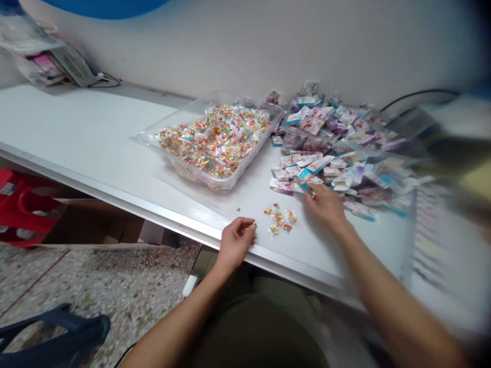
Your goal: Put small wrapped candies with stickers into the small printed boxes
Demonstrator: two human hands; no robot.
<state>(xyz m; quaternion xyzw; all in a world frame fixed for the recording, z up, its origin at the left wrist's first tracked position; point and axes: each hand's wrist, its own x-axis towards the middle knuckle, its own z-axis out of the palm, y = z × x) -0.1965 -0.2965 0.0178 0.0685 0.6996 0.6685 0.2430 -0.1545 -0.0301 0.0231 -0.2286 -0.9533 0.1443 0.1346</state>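
Note:
My right hand (324,204) reaches to the front edge of a pile of small printed boxes (337,166), its fingers pinched on a small blue and white box (307,179). Resting at the table's front edge, my left hand (237,240) has its fingers curled together; whether something tiny is between them is hidden. Between the hands lie several small clear packets of colourful beads or candies (279,219). Behind my left hand stands a clear plastic tray (226,183) filled with many more such packets.
A white table (95,138) runs along the wall. A red stool (19,204) and an open cardboard box (95,222) stand below at the left, with a dark stool (57,332) nearer. Bagged items and a cable lie at the far left.

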